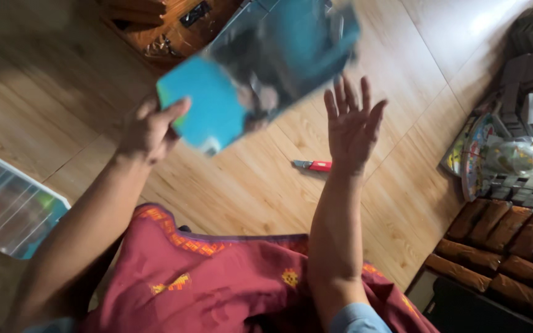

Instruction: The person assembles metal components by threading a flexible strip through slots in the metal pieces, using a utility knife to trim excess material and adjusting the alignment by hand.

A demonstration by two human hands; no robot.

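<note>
My left hand (pixel 149 129) grips the lower left corner of a flat blue packet (pixel 260 68) with a shiny clear window, held up and blurred by motion. My right hand (pixel 351 123) is raised beside the packet's right edge, palm open and fingers spread, holding nothing. A red utility knife (pixel 313 164) lies on the wooden floor just left of my right wrist. A red cloth with orange trim (pixel 217 277) covers my lap below both arms.
A clear plastic bin (pixel 7 203) stands at the left. A brown woven mat (pixel 507 240) and a pile of colourful packets and toys (pixel 501 154) lie at the right. Dark wooden furniture (pixel 168 24) stands at the top.
</note>
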